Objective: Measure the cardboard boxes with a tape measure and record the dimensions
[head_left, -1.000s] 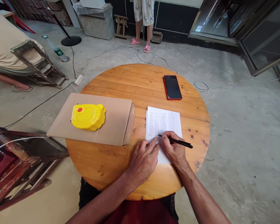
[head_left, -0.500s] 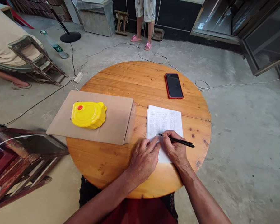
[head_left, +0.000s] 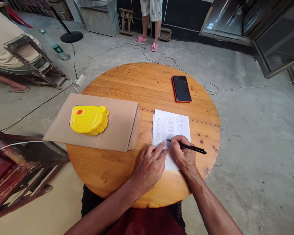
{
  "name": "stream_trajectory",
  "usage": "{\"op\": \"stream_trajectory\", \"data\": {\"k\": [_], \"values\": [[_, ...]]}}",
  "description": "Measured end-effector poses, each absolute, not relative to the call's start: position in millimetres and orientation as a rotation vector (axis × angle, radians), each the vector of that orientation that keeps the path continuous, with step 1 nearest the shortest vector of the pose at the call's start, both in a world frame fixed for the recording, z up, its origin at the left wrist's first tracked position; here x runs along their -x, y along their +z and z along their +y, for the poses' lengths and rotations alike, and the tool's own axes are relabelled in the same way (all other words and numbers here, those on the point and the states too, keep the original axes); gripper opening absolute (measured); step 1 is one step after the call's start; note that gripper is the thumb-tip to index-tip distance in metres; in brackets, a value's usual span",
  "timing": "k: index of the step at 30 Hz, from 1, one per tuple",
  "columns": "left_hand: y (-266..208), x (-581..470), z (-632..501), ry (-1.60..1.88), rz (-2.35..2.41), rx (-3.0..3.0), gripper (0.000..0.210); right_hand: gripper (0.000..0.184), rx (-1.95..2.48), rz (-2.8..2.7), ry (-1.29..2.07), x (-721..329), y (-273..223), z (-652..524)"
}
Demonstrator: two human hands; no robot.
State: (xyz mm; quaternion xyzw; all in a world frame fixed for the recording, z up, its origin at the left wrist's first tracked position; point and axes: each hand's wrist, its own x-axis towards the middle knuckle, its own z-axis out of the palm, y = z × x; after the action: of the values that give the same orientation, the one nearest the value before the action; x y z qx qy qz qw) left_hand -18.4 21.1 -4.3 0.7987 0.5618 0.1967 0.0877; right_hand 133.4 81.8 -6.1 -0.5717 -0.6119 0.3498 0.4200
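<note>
**Pen held to paper on a round tabletop**

The fingers of the right hand are closed around the pen, thumb and forefinger pinching it close to its tip. The tip is at the paper, by the lowest row of handwriting; the pen leans over, its back end pointing toward the tabletop's right edge. Just to the left, the left hand lies palm down and empty, its fingers loosely spread, with the fingertips resting on the paper. Its forefinger reaches almost to the pen's tip.

The paper lies flat right of the tabletop's middle, toward the near edge. Columns of small writing, too small to read, fill its upper part, and the edge of another sheet shows along its left side.

Beyond the paper, near the far right edge, a phone in a red case lies with its screen up and dark. A cardboard box lies across the tabletop's left edge and overhangs it. On the box sits a yellow case with a red button.

Past the far edge, a person in pink slippers stands on the floor, where thin cables also run.
</note>
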Motion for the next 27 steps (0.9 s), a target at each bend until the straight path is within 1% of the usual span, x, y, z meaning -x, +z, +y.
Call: {"op": "stream_trajectory", "data": {"k": [18, 27], "values": [[-2.2, 18.6, 21.5, 0.596, 1.666, -2.361, 0.036, 0.015, 1.415, -1.667, 0.719, -129.4, -3.3, 84.6], [-2.7, 18.2, 21.7, 0.613, 1.679, -2.379, 0.035, 0.015, 1.425, -1.671, 0.752, -131.5, -2.4, 83.4]]}}
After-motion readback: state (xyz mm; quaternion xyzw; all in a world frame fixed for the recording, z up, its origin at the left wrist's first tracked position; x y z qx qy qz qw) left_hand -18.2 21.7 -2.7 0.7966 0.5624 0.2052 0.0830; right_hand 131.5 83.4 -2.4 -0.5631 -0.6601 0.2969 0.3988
